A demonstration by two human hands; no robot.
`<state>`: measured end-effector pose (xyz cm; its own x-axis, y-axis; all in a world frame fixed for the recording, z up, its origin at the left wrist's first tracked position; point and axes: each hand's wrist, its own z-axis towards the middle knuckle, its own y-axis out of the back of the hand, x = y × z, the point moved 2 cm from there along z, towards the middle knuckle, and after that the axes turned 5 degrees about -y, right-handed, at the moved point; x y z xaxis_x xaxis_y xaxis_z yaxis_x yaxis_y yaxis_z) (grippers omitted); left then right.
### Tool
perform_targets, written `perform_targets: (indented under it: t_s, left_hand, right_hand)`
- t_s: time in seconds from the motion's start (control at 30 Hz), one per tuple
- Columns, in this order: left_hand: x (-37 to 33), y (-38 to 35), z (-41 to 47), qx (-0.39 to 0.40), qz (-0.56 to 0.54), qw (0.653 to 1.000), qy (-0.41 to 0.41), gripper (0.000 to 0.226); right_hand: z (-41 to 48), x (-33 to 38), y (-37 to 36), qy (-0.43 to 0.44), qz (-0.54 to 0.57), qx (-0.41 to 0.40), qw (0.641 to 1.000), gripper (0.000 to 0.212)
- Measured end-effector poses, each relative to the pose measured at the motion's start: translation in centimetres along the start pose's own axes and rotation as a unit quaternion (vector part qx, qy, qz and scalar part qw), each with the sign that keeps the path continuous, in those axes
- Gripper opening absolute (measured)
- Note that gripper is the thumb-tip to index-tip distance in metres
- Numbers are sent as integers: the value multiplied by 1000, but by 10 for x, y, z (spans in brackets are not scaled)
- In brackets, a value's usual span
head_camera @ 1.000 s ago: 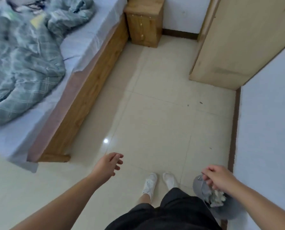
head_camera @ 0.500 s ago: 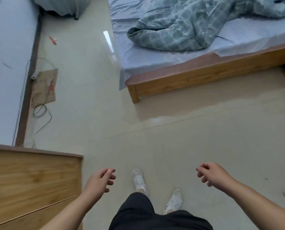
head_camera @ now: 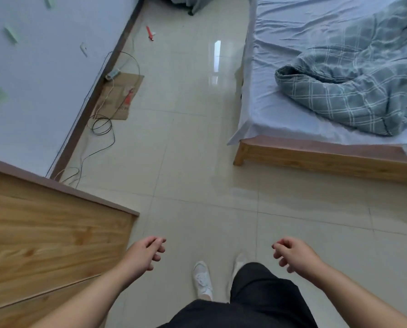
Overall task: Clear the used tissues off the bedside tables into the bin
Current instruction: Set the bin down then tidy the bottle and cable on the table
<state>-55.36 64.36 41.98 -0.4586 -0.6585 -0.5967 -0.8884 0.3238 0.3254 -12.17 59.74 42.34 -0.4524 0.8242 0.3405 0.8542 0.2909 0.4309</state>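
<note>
**A:** What do the hands carry?

**B:** Nothing. The left hand (head_camera: 145,254) and the right hand (head_camera: 292,254) hang loosely curled and empty above the floor (head_camera: 197,162), on either side of the white shoes (head_camera: 202,278).

**A:** Where are the tissues and the bin?

**B:** Neither is in view, nor is any bedside counter. Visible are the bed (head_camera: 316,159), a wooden panel (head_camera: 55,233) at left, and loose cables (head_camera: 103,129) along the wall.

**A:** What could go wrong from here?

**B:** By judgement, three things. A path close to the wall could catch a foot in the cables coiled beside the cardboard sheet (head_camera: 122,95). A tight turn could bring a shin against the bed's projecting corner. The glossy tiles may be slippery. With no tissue in sight, one counter could also be left uncleared.
</note>
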Motion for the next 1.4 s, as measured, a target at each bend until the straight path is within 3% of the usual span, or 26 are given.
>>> perform_targets:
  t_s: [0.1,0.3,0.6,0.83,0.97,1.17,1.4]
  left_hand:
    - [-53,5,33,42,-8,999,-3,21]
    - [-143,6,91,24,-30,999,-3,16]
    - [-206,48,157,-52,-105,991,59,17]
    - [-247,100,282,-62,-125,986,95,17]
    - [-320,151,364,-44,-83,993,66,20]
    - [-489,228,463,-15,-30,999,-19,20]
    - [-647,254,578,3,13,997,-79,18]
  right_hand:
    - [28,15,15,-20,-8,3,1000,17]
    - [108,78,68,-50,-1,19,999,17]
    - [172,347,170,91,-23,20,995,19]
    - [244,523,195,148,2,-14,989,16]
    - [288,564,197,106,-33,-19,994,17]
    - [324,560,213,-23,-59,0,998,19]
    - [403,596,249,-147,170,13,974,17]
